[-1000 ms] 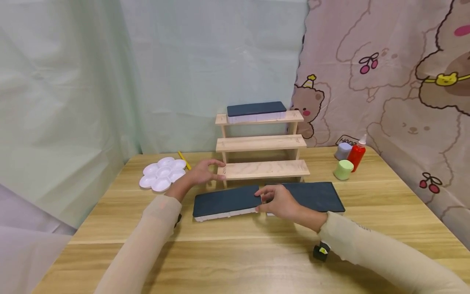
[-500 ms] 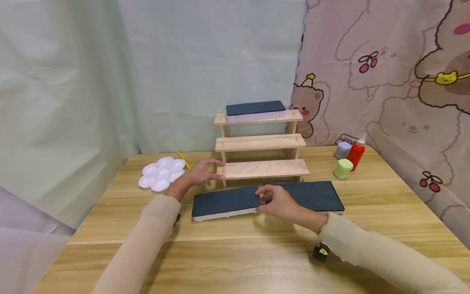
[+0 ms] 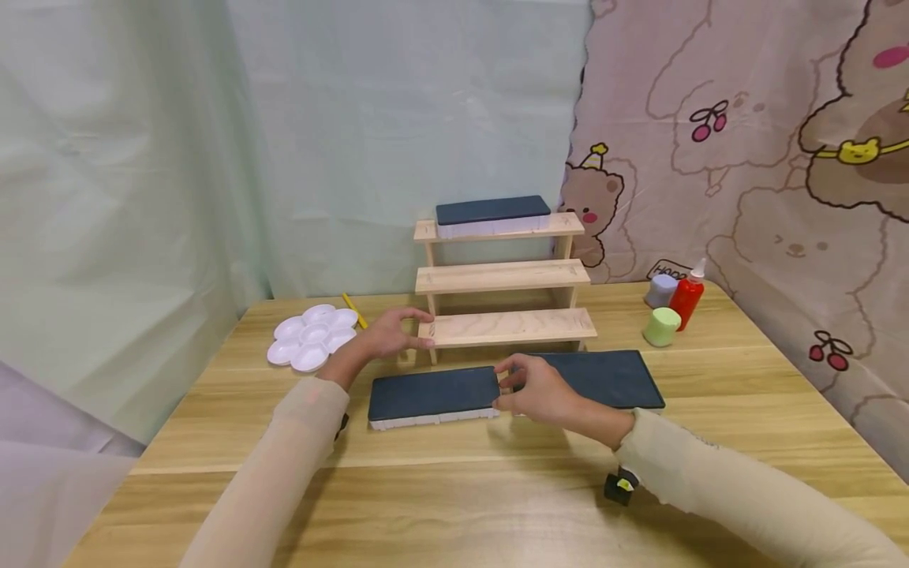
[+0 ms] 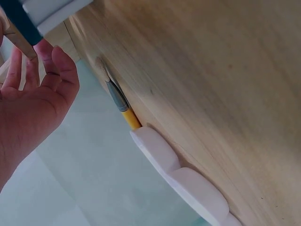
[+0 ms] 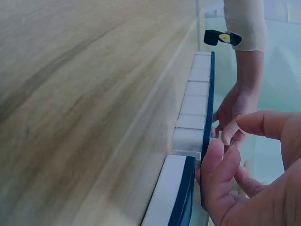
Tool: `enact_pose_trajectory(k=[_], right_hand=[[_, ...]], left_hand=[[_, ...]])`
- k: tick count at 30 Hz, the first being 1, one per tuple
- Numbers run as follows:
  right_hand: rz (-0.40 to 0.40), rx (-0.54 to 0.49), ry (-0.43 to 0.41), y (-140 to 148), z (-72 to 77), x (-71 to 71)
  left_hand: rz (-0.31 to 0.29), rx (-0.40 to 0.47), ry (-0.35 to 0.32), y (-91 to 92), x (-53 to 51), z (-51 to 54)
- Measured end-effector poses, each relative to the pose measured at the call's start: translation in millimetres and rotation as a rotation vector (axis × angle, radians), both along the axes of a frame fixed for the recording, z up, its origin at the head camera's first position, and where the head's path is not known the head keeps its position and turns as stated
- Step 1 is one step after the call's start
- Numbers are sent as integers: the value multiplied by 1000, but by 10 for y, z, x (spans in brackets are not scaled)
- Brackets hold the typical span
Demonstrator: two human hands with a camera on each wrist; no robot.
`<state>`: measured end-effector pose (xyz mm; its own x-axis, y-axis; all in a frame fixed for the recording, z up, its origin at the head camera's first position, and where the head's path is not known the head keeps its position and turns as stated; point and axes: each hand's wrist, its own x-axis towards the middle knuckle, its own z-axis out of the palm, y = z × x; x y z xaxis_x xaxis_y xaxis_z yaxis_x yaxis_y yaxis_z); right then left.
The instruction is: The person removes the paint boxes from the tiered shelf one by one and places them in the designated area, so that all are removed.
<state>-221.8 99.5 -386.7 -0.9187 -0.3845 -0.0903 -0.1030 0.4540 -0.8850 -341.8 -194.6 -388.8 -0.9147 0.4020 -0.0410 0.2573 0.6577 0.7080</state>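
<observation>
In the head view my left hand (image 3: 390, 333) pinches the left end of the lowest plank of a stepped wooden stand (image 3: 511, 327), finger above and thumb below. A long white box with a dark blue lid (image 3: 433, 394) lies flat on the table before the stand. My right hand (image 3: 543, 390) is at its right end, fingertips loosely bent by the corners. In the right wrist view the thumb stands apart from that box (image 5: 193, 103); whether other fingertips touch it I cannot tell. A second dark-lidded box (image 3: 604, 379) lies partly behind my right hand.
A third dark-lidded box (image 3: 493, 214) sits on the stand's top plank. At left are a white flower-shaped palette (image 3: 312, 338) and a yellow-handled brush (image 4: 124, 106). Back right stand a red squeeze bottle (image 3: 686, 301), a green cup (image 3: 662, 326) and a bluish cup (image 3: 660, 290).
The right end of the near dark-lidded box has come down, and the box now lies flat and straighter. Both hands have stayed almost in place.
</observation>
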Motion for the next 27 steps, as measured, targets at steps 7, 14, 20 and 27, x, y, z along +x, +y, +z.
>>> enact_pose_trajectory(k=[7, 14, 20, 27], right_hand=[[-10, 6, 21, 22, 39, -36], [-5, 61, 111, 61, 85, -110], [-18, 107, 188, 103, 156, -159], [-30, 135, 247, 140, 279, -224]], left_hand=[[-2, 6, 1, -4, -2, 3], [5, -3, -1, -8, -8, -25], [4, -21, 9, 11, -1, 5], [11, -25, 2, 8, 0, 13]])
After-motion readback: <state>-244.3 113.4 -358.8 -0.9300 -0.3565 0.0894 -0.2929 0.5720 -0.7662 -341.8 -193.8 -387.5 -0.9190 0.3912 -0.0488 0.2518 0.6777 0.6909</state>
